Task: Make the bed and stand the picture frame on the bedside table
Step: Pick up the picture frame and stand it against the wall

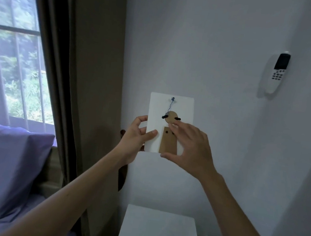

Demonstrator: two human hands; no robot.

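Observation:
I hold a white picture frame (182, 107) up in front of the wall, its back toward me. The back shows a brown cardboard stand (167, 143), a round brown tab and a blue thread. My left hand (137, 137) grips the frame's left edge. My right hand (190, 146) is on the back, with fingertips on the stand and tab and the thumb at the frame's bottom edge. The white bedside table (160, 231) stands below the frame. At the left lies the bed with a lilac pillow (5, 165) and sheet.
A window (13, 55) with a dark brown curtain (73, 90) fills the left side. A white remote control (277, 73) hangs in a holder on the wall at the right. The wall corner is behind the frame.

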